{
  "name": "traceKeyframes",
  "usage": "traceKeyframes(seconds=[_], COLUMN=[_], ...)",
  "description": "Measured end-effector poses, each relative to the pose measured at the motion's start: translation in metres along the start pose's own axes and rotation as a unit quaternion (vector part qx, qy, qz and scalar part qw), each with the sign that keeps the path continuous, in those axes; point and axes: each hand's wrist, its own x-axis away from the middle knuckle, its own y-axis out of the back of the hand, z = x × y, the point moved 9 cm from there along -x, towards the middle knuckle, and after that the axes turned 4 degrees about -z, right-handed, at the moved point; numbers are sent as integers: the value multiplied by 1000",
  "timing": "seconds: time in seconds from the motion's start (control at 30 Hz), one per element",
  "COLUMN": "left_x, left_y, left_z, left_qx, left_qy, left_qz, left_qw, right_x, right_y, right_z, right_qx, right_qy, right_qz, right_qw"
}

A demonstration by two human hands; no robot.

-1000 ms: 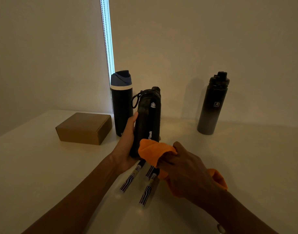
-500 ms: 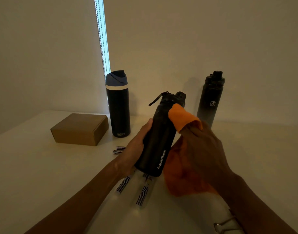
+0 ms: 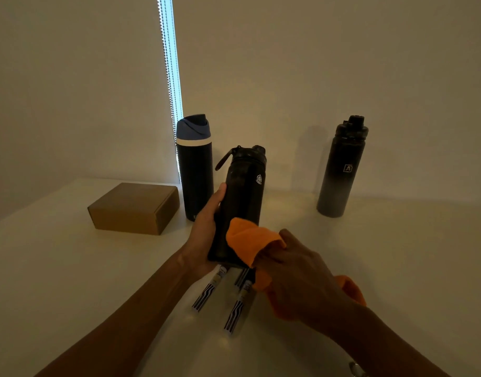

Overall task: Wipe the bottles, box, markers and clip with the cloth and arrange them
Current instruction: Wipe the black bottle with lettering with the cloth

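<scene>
Black bottle (image 3: 242, 197) mid-tabletop (image 3: 70, 268), markers (image 3: 206, 292) at its 6 o'clock; left grip (image 3: 206, 232) wraps lower body; right grip (image 3: 302, 278) bunches cloth (image 3: 247, 238) on base; likely rigid, heavy, slippery; hold mid-body.

A dim, plain indoor room, a home or office corner; which of the two cannot be told.

A pale tabletop (image 3: 70, 268) runs back to bare, light walls (image 3: 315, 63). In the upper middle of the frame a narrow strip of daylight (image 3: 170, 77) with a bead chain (image 3: 163, 77) beside it marks a covered window. On the tabletop are only everyday desk things: insulated drink bottles (image 3: 340, 170), a small cardboard box (image 3: 133, 208) and markers (image 3: 205, 293).
</scene>
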Motion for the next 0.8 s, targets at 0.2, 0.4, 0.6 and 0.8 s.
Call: traceKeyframes(seconds=[0.2,0.4,0.6,0.8], left_x=[-3,1,2,4], left_y=[6,5,0,-14], left_z=[-5,2,9,19], left_qx=[39,42,-15,-88], left_qy=[-7,31,33,31], left_qz=[-36,-44,-10,19], left_qw=[999,998,999,995], right_x=[-1,-2,-1,5], right_y=[1,1,-5,9], right_z=[20,14,-18,-53], right_qx=[-17,-8,26,-6], right_qy=[54,41,-53,-142], right_qz=[9,32,42,-6], right_qw=[998,999,997,990])
